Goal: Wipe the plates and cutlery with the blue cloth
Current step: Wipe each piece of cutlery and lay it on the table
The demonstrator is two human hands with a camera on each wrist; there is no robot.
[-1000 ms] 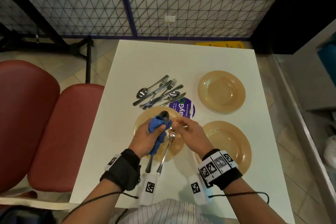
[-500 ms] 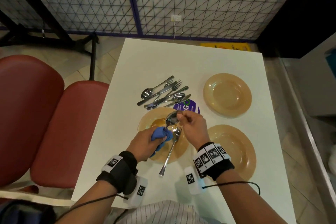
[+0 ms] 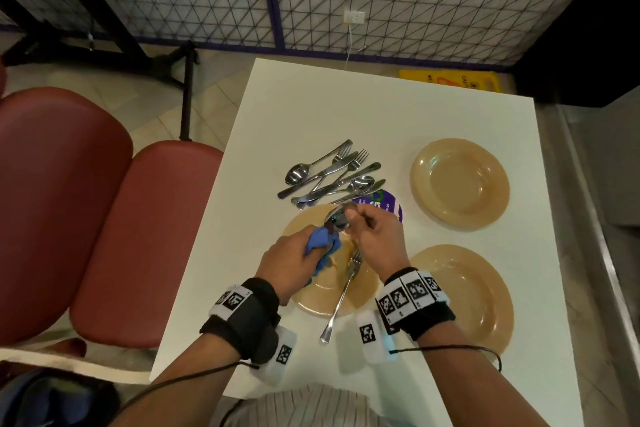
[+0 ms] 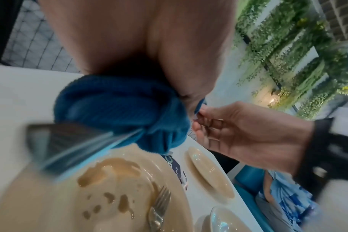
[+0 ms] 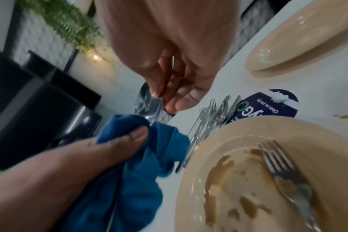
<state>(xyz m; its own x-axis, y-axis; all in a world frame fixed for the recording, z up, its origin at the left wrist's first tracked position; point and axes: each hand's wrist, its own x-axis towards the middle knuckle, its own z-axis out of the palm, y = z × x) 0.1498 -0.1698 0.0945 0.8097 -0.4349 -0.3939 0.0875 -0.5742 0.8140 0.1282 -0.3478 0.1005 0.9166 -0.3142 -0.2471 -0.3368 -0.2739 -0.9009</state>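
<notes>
My right hand (image 3: 356,218) pinches a spoon (image 3: 341,217) by its bowl above the stained tan plate (image 3: 311,302). My left hand (image 3: 311,248) grips the bunched blue cloth (image 3: 322,239) around the spoon's handle. In the left wrist view the handle (image 4: 69,141) sticks out of the cloth (image 4: 119,109), blurred. A fork (image 3: 343,291) lies on the stained plate, its handle reaching over the near rim. In the right wrist view my fingers (image 5: 159,87) hold the spoon bowl (image 5: 149,102) just above the cloth (image 5: 139,157).
A pile of several spoons, forks and knives (image 3: 332,177) lies behind the stained plate, beside a purple round sticker (image 3: 381,204). Two unstained tan plates (image 3: 459,184) (image 3: 464,295) sit on the right of the white table (image 3: 346,107). Red seats (image 3: 104,218) stand left.
My right hand has taken the spoon by its bowl and raised it slightly. The cloth in my left hand has come down off the bowl onto the handle.
</notes>
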